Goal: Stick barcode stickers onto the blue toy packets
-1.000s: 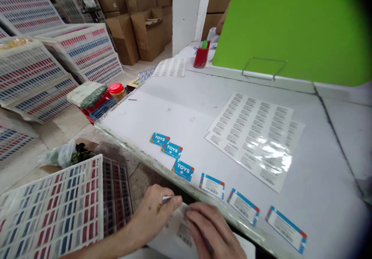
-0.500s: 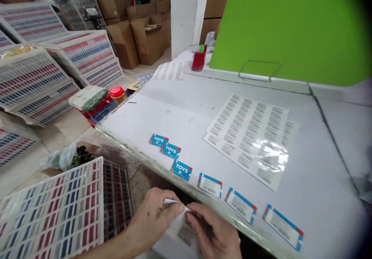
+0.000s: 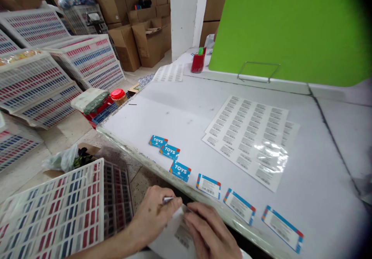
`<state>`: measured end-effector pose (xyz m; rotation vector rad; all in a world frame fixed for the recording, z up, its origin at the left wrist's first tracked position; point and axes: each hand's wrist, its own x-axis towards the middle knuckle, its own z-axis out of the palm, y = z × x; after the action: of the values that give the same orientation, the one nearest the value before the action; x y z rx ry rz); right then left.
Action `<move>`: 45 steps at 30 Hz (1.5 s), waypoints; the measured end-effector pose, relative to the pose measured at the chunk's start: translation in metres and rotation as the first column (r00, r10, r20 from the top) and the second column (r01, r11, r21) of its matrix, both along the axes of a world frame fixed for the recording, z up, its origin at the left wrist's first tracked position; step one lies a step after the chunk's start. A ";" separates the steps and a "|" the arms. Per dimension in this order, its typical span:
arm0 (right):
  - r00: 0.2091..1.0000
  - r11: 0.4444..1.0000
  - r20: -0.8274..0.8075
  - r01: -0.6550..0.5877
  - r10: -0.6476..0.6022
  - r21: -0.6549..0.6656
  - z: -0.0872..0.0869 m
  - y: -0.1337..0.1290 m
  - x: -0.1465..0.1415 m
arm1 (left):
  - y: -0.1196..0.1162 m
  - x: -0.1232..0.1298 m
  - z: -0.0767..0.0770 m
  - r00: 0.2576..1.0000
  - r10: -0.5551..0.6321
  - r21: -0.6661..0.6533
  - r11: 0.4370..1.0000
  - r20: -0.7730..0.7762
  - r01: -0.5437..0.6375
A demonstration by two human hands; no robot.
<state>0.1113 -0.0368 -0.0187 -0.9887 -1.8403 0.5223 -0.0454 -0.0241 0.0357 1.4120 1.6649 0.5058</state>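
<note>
My left hand (image 3: 155, 216) pinches the top edge of a white sheet (image 3: 171, 241) printed with barcodes, just off the table's front edge. My right hand (image 3: 210, 232) lies against the same sheet's right side, fingers bent over it; whether its fingertips grip the paper is hard to tell. Near the edge on the table (image 3: 186, 96) are blue cards: a "TOYS" card (image 3: 180, 170) and two more like it, then a card with a white barcode label (image 3: 208, 186), another (image 3: 240, 206) and a third (image 3: 283, 229).
Overlapping barcode sticker sheets (image 3: 250, 135) lie mid-table, another sheet (image 3: 168, 73) at the far left corner. A red holder (image 3: 198, 61) stands by a green panel (image 3: 285, 30). Plastic crates (image 3: 55, 216) and a red-lidded jar (image 3: 118, 95) are at left, cardboard boxes (image 3: 148, 42) behind.
The fingers of my right hand have straightened and flattened over the sheet. My left hand keeps its pinch, and the sheet's printed part has shifted slightly left.
</note>
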 end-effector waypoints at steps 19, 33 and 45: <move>0.996 0.947 -0.009 -0.088 0.090 -0.307 0.007 0.012 0.012 | -0.002 -0.003 0.005 0.978 -0.044 -0.078 0.995 0.204 0.062; 0.973 0.838 -0.069 -0.225 0.220 -0.496 0.011 0.012 0.009 | -0.002 -0.003 0.011 0.984 0.019 -0.109 0.994 0.175 0.000; 0.978 0.932 -0.088 -0.207 0.189 -0.296 0.011 0.010 0.004 | -0.003 0.000 0.009 0.992 0.019 -0.061 0.998 0.125 -0.011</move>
<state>0.1157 -0.0268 -0.0077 -0.9793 -1.8518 0.9722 -0.0458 -0.0270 0.0448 1.2983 1.5780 0.5373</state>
